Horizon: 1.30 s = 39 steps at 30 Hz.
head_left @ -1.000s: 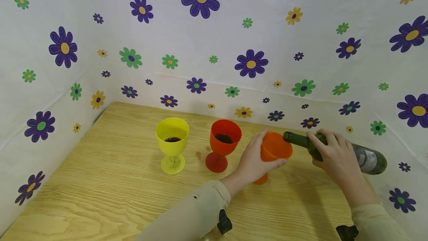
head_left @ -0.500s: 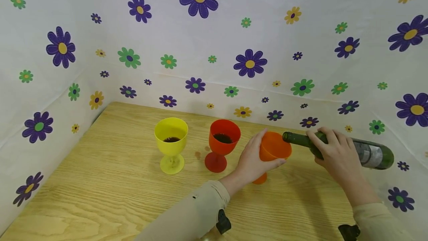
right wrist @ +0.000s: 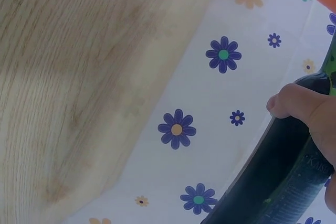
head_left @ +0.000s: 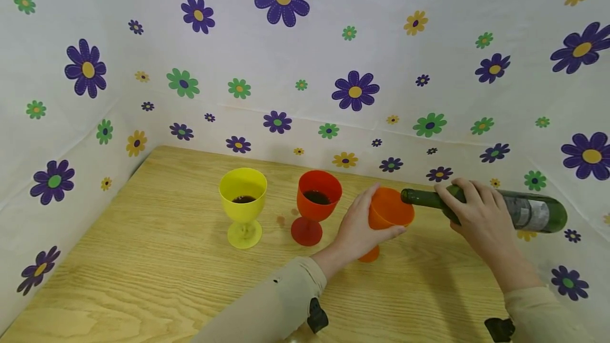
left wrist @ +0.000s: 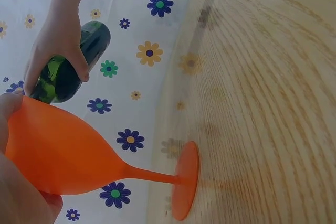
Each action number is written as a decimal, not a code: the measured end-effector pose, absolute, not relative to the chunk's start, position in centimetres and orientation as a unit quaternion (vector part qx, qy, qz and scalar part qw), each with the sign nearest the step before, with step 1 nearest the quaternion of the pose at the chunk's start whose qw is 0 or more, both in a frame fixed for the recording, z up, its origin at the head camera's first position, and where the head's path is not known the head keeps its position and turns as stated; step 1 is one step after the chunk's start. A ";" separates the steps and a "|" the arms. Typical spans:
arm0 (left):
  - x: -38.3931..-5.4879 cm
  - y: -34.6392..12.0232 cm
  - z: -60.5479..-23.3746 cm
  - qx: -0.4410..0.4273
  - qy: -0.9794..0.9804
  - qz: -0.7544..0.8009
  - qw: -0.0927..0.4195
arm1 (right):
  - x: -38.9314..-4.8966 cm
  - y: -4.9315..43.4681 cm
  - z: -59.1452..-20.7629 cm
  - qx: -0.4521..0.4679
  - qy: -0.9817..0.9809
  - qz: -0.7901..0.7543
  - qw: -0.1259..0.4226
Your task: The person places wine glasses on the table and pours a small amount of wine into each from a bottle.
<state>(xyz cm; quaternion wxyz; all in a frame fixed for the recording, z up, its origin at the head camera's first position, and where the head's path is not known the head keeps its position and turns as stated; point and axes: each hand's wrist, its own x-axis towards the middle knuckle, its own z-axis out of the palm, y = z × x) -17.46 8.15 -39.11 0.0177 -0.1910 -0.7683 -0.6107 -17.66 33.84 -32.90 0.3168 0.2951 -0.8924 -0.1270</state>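
My left hand (head_left: 359, 226) grips the bowl of an orange goblet (head_left: 392, 208), thumb and fingers on either side of it. In the left wrist view the goblet's foot (left wrist: 186, 182) stands at the wooden tabletop. My right hand (head_left: 481, 221) holds a green wine bottle (head_left: 534, 214) around its shoulder. The bottle lies nearly level, its mouth (head_left: 406, 196) over the right edge of the goblet's rim. Only orange shows inside the goblet from above. In the right wrist view the thumb (right wrist: 294, 102) lies along the dark bottle.
A red goblet (head_left: 318, 216) and a yellow goblet (head_left: 244, 208), both with dark liquid inside, stand upright to the left of the orange one. Small wet spots mark the wooden table (head_left: 157, 258). A flower-patterned white cloth (head_left: 305, 52) hangs behind and at both sides.
The bottle's base has risen, bringing the bottle from a downward slope at the base to nearly level. Its mouth has stayed at the orange goblet's rim. The left hand has held its place.
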 end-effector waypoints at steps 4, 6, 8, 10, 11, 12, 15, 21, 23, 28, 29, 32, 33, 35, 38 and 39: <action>-17.5 8.1 -39.1 -0.191 -0.769 -0.609 0.018 | -17.7 33.9 -32.7 0.297 -0.890 -0.133 0.319; -17.5 8.1 -39.1 -0.192 -0.769 -0.610 0.018 | -17.8 33.8 -32.6 0.300 -0.888 -0.133 0.321; -17.5 8.1 -39.1 -0.193 -0.768 -0.611 0.018 | -17.8 33.8 -32.6 0.305 -0.886 -0.132 0.323; -17.5 8.1 -39.1 -0.193 -0.768 -0.610 0.017 | -17.8 33.8 -32.5 0.309 -0.884 -0.133 0.324; -17.5 8.1 -39.1 -0.193 -0.768 -0.610 0.017 | -17.7 33.8 -32.4 0.310 -0.884 -0.135 0.324; -17.5 8.1 -39.1 -0.193 -0.768 -0.610 0.016 | -17.7 33.7 -32.4 0.311 -0.883 -0.137 0.323; -17.5 8.2 -39.2 -0.191 -0.769 -0.610 0.016 | -17.7 33.7 -32.2 0.309 -0.884 -0.146 0.319; -17.5 8.2 -39.1 -0.195 -0.769 -0.608 0.017 | -17.5 33.7 -31.9 0.305 -0.886 -0.153 0.313; -17.5 8.2 -39.1 -0.196 -0.769 -0.608 0.016 | -17.5 33.7 -31.7 0.306 -0.887 -0.154 0.310; -17.5 8.2 -39.1 -0.195 -0.771 -0.606 0.015 | -17.4 33.6 -31.6 0.306 -0.888 -0.156 0.304; -17.5 8.2 -39.1 -0.195 -0.772 -0.605 0.015 | -17.4 33.6 -31.6 0.306 -0.889 -0.157 0.303; -17.6 8.2 -39.1 -0.196 -0.774 -0.602 0.015 | -17.4 33.5 -31.6 0.305 -0.890 -0.160 0.299; -17.6 8.2 -39.1 -0.197 -0.775 -0.601 0.016 | -17.4 33.5 -31.6 0.305 -0.890 -0.161 0.299; -17.6 8.2 -39.1 -0.198 -0.776 -0.598 0.018 | -17.4 33.5 -31.6 0.307 -0.889 -0.161 0.300; -17.7 8.1 -39.1 -0.199 -0.778 -0.595 0.020 | -17.4 33.4 -31.5 0.310 -0.887 -0.159 0.303; -17.7 8.1 -39.1 -0.200 -0.778 -0.595 0.020 | -17.4 33.4 -31.5 0.310 -0.887 -0.159 0.304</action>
